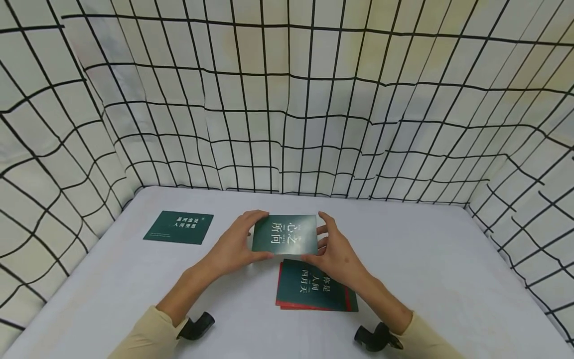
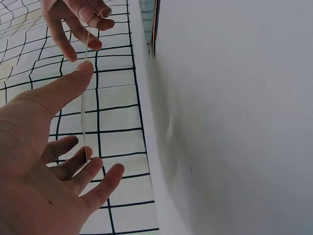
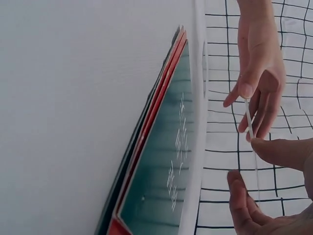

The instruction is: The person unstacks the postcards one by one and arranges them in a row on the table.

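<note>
A dark green card [image 1: 264, 237] with large white characters is held up over the table between both hands, its printed face toward the head camera. My left hand [image 1: 233, 244] grips its left end, thumb at the near edge and index finger at the far edge. At the right end, my right hand [image 1: 338, 252] holds it with the thumb on the near edge and the fingers around the far corner. Both wrist views catch the card edge-on, as a thin line. Below lies a stack of green and red cards [image 1: 291, 295], partly covered by the right hand.
Another dark green card [image 1: 178, 234] with white print lies flat at the left of the white table [image 1: 430, 279]. Black grid netting [image 1: 287, 112] over pale sheeting stands along the back and both sides. Black wrist devices [image 1: 197, 326] sit at the sleeves.
</note>
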The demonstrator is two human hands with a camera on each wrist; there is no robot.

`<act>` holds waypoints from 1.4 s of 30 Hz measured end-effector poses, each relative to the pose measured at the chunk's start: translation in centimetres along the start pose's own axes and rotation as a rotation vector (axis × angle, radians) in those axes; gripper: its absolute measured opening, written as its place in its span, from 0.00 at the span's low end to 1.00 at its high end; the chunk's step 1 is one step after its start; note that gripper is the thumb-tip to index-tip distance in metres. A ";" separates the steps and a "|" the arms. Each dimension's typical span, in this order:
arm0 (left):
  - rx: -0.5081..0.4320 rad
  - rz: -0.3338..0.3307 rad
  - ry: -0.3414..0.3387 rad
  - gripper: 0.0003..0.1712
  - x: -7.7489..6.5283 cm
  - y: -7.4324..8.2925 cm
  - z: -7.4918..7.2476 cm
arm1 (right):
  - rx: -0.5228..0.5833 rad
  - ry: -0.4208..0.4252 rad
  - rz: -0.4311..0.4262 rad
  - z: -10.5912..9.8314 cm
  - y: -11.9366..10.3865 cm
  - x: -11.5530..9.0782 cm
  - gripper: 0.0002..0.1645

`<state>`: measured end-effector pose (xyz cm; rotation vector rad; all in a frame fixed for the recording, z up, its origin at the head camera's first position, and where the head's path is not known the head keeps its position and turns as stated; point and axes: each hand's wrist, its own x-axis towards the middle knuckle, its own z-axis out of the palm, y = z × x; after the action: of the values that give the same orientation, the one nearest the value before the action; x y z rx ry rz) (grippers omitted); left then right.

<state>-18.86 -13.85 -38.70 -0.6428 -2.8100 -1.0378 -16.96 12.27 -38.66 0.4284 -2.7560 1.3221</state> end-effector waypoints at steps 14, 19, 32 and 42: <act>-0.021 -0.037 0.044 0.58 -0.3 -0.6 -0.4 | 0.397 -0.029 0.095 0.6 0.1 1.0 0.45; 0.011 -0.151 0.045 0.60 -0.3 -0.4 -1.0 | 0.429 -0.036 0.083 0.7 -0.1 1.3 0.46; 0.005 -0.314 0.086 0.56 -0.6 -1.0 -1.7 | 0.420 -0.052 0.084 2.0 -0.9 2.1 0.49; 0.020 -0.343 0.113 0.51 -0.9 -1.1 -1.8 | 0.301 -0.041 0.036 2.6 -0.8 2.2 0.44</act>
<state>-18.59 -16.08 -38.18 -0.0943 -2.8855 -1.0520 -18.70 9.28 -39.33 0.4260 -2.6115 1.7645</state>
